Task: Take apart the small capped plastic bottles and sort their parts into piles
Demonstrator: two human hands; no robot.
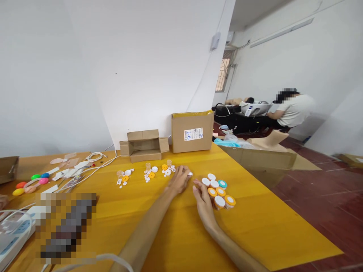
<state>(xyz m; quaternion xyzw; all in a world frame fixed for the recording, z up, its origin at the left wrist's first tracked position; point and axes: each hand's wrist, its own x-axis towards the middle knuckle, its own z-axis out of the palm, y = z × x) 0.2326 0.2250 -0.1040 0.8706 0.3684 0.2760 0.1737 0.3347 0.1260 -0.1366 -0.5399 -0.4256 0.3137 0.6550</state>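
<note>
The left hand has its fingers curled, with a small white piece showing at their tips; much of it is covered, so whether the fingers are clamped on it cannot be told. The right hand is loosely spread, thumb and fingers apart, just left of eight lidded jars; whether it touches any is hard to see. Their lids are white, orange and teal, and the nearer jars partly hide the bodies of those behind.

Farther left lie three clusters of loose parts, many too small to make out; the right cluster reaches almost to the left hand. Writing on the upright carton is unreadable, and the small open box shows only part of its inside. A dark object at near left is pixelated, while a power strip is cut off by the left side of the view.

The right edge of the table slants from the carton toward near right. Open room lies between the jars and that edge, and between the forearms; cables and clutter crowd the left.
</note>
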